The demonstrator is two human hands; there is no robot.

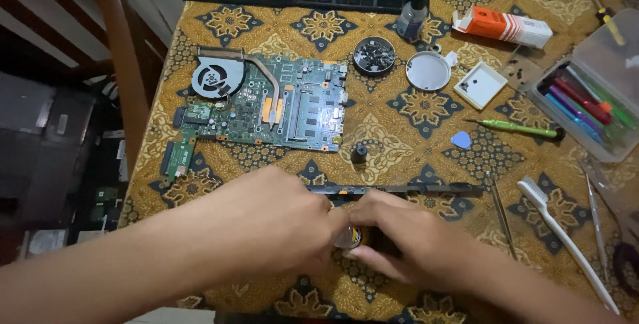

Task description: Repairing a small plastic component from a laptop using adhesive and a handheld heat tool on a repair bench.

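Observation:
Both my hands meet near the table's front edge over a small bottle-like object [351, 236] with a yellow and clear part showing between them. My left hand [266, 221] closes over its left end. My right hand [399, 234] wraps its right side, covering most of it. Just beyond my fingers lies a long black plastic strip [426, 189]. A green laptop motherboard [266, 104] with a fan and copper heat pipe lies farther back on the left. A small black cap [359, 154] stands between the board and my hands.
On the patterned tablecloth: a round tin of screws [374, 55], its lid [428, 71], a white square tray [480, 85], an orange box [502, 26], a green screwdriver [519, 128], a blue pick [460, 140], a white toothbrush [566, 241], tweezers [502, 214], a clear box of pens [589, 98]. A wooden chair stands left.

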